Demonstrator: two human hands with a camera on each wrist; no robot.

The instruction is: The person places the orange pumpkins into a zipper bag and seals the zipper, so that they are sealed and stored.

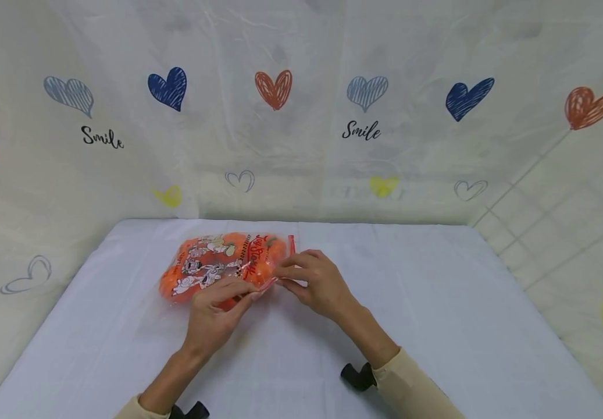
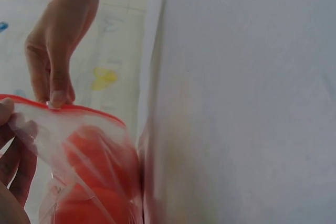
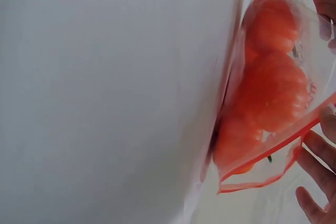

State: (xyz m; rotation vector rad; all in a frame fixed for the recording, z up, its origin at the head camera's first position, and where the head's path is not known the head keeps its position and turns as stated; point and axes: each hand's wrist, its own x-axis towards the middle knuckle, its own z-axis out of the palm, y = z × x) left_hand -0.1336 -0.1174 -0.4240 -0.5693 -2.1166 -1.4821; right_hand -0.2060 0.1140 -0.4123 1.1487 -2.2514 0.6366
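Observation:
A clear zip bag [image 1: 207, 273] with printed cartoon figures and a red zip edge lies at the back left of the table. Through its film show several round orange-red fruits [image 3: 273, 87], their kind not certain; a green stem end shows below them. My left hand [image 1: 217, 311] pinches the near part of the red edge between thumb and fingers. Beside it, my right hand [image 1: 322, 282] pinches a small whitish slider [image 2: 51, 105] on that edge, as the left wrist view shows. In the right wrist view, two red strips of the bag's mouth stand apart at the lower end.
A white cloth covers the table [image 1: 411, 279]. Behind it hangs a pale curtain [image 1: 306, 145] printed with hearts and the word Smile. Black camera mounts [image 1: 359, 377] sit at both wrists, by the beige sleeves [image 1: 411, 384].

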